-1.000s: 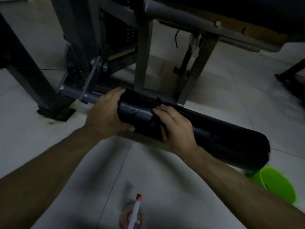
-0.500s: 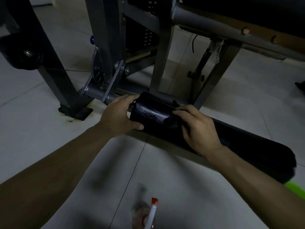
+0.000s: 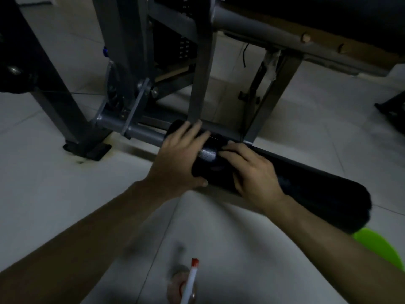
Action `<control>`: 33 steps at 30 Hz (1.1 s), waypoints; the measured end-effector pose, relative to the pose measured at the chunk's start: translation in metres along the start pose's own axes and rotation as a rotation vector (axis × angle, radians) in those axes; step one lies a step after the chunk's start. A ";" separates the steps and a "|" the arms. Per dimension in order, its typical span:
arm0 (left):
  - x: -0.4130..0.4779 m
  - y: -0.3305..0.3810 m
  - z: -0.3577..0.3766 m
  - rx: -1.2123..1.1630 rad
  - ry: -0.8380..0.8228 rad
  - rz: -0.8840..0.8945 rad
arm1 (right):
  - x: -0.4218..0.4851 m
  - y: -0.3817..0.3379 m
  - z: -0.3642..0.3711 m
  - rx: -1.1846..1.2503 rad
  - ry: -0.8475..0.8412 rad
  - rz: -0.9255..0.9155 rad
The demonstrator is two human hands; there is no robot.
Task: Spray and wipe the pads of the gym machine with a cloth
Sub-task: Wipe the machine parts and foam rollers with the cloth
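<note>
**Both hands on the roller pad**

The left hand [image 3: 179,159] curls round the end of the black roller pad [image 3: 317,194], which sits low over the tiled floor [image 3: 43,172] on a grey bar [image 3: 144,133]. The right hand [image 3: 252,170] lies beside it with fingers bent on the pad; I cannot tell whether they hold a cloth.

The black cylindrical roller pad [image 3: 311,191] has a pebbled, leather-like cover with a faint gloss. The grey machine frame [image 3: 200,84] is painted metal, smooth and matt. The pale floor tiles [image 3: 43,194] look smooth, and the green bucket [image 3: 381,249] looks plastic.
</note>
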State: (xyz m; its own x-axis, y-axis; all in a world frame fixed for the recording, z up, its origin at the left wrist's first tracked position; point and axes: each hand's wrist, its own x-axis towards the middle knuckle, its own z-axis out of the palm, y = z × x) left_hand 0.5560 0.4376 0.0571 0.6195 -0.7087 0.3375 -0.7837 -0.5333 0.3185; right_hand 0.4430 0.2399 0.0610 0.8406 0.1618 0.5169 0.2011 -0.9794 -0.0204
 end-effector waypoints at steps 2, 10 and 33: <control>0.009 0.031 0.012 0.024 -0.043 0.106 | -0.041 0.023 -0.022 -0.042 -0.005 0.062; 0.021 0.072 0.043 0.176 -0.043 0.149 | -0.130 0.053 -0.062 -0.054 0.163 0.429; 0.046 0.171 0.085 0.273 -0.085 0.249 | -0.150 0.065 -0.062 0.002 0.262 0.595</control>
State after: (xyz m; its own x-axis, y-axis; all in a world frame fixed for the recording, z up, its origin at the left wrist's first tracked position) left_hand 0.4462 0.2748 0.0518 0.4111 -0.8621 0.2963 -0.9004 -0.4348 -0.0159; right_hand 0.2987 0.1443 0.0346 0.6583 -0.4437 0.6081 -0.2605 -0.8922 -0.3690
